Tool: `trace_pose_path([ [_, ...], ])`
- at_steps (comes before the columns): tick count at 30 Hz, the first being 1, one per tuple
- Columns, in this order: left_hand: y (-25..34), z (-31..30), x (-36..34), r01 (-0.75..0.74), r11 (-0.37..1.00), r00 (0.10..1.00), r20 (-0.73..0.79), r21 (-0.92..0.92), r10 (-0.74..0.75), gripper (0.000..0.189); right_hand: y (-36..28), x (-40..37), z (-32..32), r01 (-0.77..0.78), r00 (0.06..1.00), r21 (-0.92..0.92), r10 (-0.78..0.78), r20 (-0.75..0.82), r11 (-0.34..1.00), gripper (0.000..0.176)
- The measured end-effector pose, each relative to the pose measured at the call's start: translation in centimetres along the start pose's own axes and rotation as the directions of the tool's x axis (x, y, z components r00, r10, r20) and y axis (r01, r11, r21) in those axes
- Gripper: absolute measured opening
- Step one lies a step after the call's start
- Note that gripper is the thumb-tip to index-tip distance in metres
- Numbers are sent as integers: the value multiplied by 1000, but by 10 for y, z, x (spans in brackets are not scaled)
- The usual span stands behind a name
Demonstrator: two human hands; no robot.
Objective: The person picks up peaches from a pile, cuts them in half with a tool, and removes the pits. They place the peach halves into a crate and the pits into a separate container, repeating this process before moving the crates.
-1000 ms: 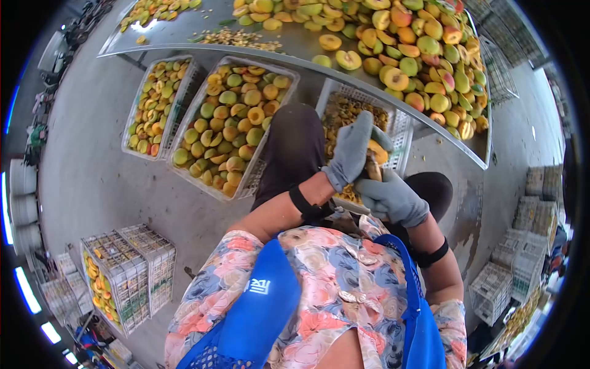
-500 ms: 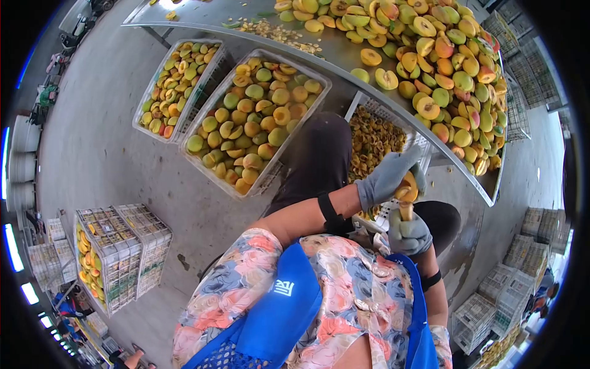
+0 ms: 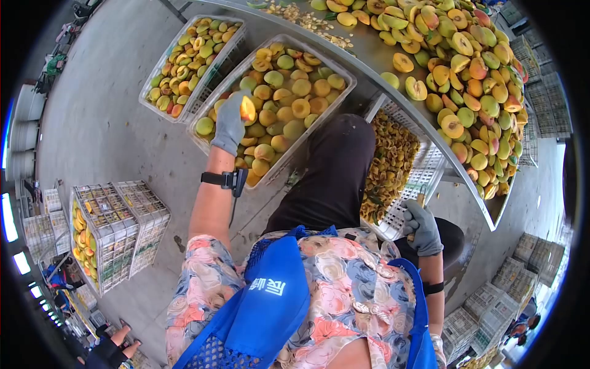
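In my gloved left hand (image 3: 230, 122), a peach half (image 3: 247, 109) with orange flesh is gripped above a white crate (image 3: 305, 170) of peach halves. The fingers are closed around it. My gloved right hand (image 3: 422, 229) is closed on a small wooden-handled tool (image 3: 421, 198) near my right knee. Only its ends show past the fingers, so its working part is hard to make out. Beside that hand is a white basket (image 3: 430, 161) holding brown-yellow fruit scraps (image 3: 388, 163).
A metal table (image 3: 384, 61) bears a heap of halved peaches (image 3: 470, 86) and scattered pale pits (image 3: 307, 21). A second peach crate (image 3: 150, 101) adjoins the first. Stacked crates (image 3: 123, 230) stand at left, more crates (image 3: 485, 313) at right. My dark-trousered knee (image 3: 347, 138) separates crate and basket.
My left hand has left the tool and swung leftward over the peach crate, carrying a peach half. My right hand stays near my knee with the tool. The view has shifted slightly.
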State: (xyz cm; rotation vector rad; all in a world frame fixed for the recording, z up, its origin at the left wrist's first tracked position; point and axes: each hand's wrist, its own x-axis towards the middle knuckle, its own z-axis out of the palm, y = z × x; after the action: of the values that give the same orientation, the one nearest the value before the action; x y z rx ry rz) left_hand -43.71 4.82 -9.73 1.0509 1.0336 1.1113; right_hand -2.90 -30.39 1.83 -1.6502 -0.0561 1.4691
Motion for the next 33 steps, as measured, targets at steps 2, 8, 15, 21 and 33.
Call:
trace_pose_path([
  [2,1,3,-24,190,901,981,-52,389,-184,35,-3,5,10,-61,998,-26,61,-15,998,19],
  [8,-75,8,-53,-72,460,994,24,885,111,36,-17,-7,38,-25,998,-72,21,-57,997,20],
  [15,-75,4,-54,-85,462,996,58,883,74,39,-16,11,53,-6,1000,-127,6,-1,992,18],
  [21,-42,16,-28,-91,138,994,82,986,68,26,-24,0,60,36,999,-135,-31,39,990,18],
  [33,-29,11,154,174,345,948,-252,922,195,32,-20,13,35,-79,983,-98,62,-173,992,25],
])
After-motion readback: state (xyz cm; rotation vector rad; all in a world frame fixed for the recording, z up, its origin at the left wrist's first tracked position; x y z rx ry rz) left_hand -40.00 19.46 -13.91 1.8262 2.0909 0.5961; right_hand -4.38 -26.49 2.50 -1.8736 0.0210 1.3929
